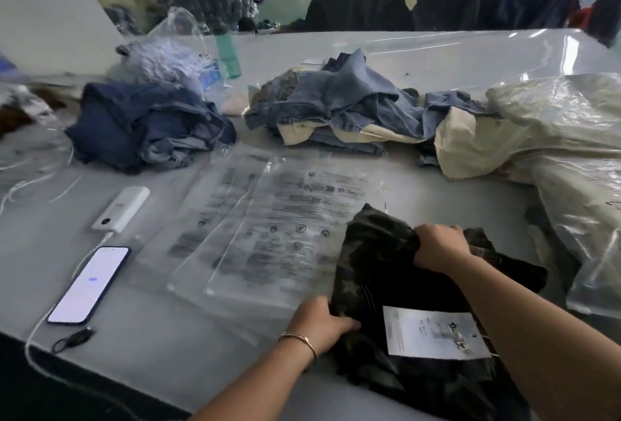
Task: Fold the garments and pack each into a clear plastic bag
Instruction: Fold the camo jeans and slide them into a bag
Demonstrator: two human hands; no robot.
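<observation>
One view only, worn on the head, looking forward and down across the grey table (pixel 174 346) from its near edge. It sits close over the person's forearms, which rise from the bottom of the frame, while the wide lens bends the table's far edge and takes in the blurred workshop floor beyond.

Camouflage garment (pixel 386 272) cut off by bottom edge. Left hand (pixel 319 323) fingertips hidden under garment fold. Print on clear plastic bags (pixel 262 229) and white hang tag (pixel 433 333) blurred, unreadable. Bagged cream garments (pixel 564 151) cropped at right edge. Background smeared.
</observation>
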